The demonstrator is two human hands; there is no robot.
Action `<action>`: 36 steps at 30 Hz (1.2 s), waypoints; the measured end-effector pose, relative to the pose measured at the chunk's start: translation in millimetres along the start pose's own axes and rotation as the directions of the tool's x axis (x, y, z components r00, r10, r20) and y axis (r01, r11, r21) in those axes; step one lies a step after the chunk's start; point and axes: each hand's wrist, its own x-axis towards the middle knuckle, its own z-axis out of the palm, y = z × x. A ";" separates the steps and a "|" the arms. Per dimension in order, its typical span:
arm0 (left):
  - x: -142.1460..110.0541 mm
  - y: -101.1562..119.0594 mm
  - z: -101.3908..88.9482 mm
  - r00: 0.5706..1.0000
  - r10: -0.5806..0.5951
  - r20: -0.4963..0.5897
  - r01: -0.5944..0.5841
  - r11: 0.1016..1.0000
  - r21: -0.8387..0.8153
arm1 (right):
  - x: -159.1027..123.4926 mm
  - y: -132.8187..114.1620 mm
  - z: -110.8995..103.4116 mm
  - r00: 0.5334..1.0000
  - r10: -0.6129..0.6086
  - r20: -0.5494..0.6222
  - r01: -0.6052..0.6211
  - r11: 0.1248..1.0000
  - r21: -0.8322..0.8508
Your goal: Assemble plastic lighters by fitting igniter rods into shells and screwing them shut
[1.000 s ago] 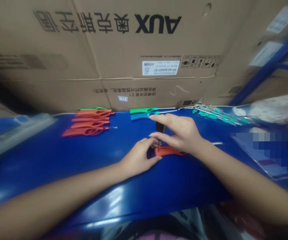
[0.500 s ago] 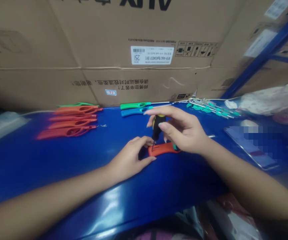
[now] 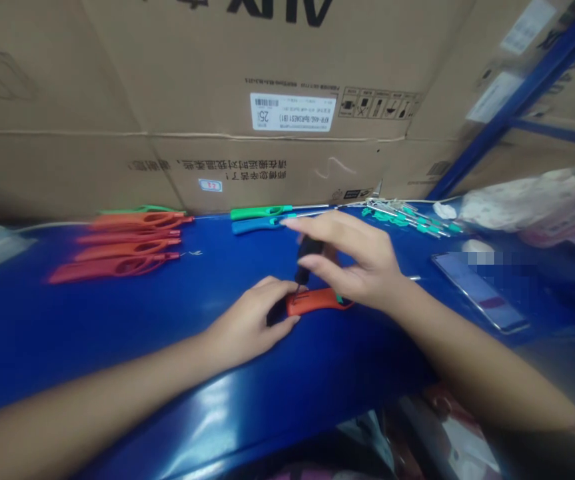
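Note:
An orange long-reach lighter [image 3: 314, 302] lies flat on the blue tabletop [image 3: 247, 267], a bit of green showing at its right end. My left hand [image 3: 257, 317] grips its left end between thumb and fingers. Above it, my right hand [image 3: 362, 263] is closed around the black handle of a screwdriver [image 3: 303, 267]. The screwdriver stands nearly upright, its tip down at the lighter's left part. Whether the tip sits on a screw is too small to tell. My right hand partly hides the lighter's right end.
Several red and orange lighters [image 3: 127, 248] lie at the left. A green lighter [image 3: 254, 213] and a blue lighter [image 3: 257, 225] are behind my hands. Metal rods with green parts [image 3: 404, 217] are heaped back right, near a phone [image 3: 480, 290]. A cardboard box [image 3: 217, 80] stands behind.
The whole view has shifted slightly, so things appear further left. My right hand has turned a little around the screwdriver handle. My left hand keeps its grip on the lighter.

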 end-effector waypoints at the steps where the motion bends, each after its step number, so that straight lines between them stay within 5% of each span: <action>1: -0.4 -0.7 0.2 1.000 -0.006 0.008 0.006 1.000 0.002 | 0.2 -1.8 0.1 0.998 0.024 0.050 -0.026 0.999 0.041; 4: -1.4 -2.0 0.5 0.999 -0.035 0.028 0.034 0.999 0.013 | 0.3 -5.3 2.1 0.994 0.076 0.074 -0.087 0.984 0.155; 8: -1.2 -2.6 0.7 0.999 -0.050 0.012 0.050 0.999 0.018 | -0.8 -3.2 3.5 0.994 -0.043 -0.102 0.041 0.999 -0.022; 14: 0.8 -2.8 1.0 0.998 -0.058 0.017 0.057 0.998 0.016 | -0.4 -4.2 -0.3 0.980 0.129 0.152 -0.154 0.974 0.166; 19: -0.2 -3.6 2.3 0.998 -0.057 -0.002 0.057 0.998 0.019 | -1.1 -6.4 1.1 0.996 0.041 -0.073 -0.042 0.999 -0.008; 25: -0.6 -2.9 2.3 0.998 -0.064 0.005 0.064 0.998 0.004 | -1.6 -14.2 -1.5 0.973 0.103 0.208 -0.156 0.954 0.256; 30: 0.6 -1.3 3.0 0.997 -0.081 0.002 0.081 0.997 -0.003 | -4.7 -10.5 2.6 0.995 0.014 -0.101 -0.018 0.999 -0.033; 36: 1.3 1.5 0.7 0.998 -0.068 0.012 0.068 0.998 -0.007 | -2.7 -7.8 0.6 0.980 0.158 0.120 -0.174 0.975 0.136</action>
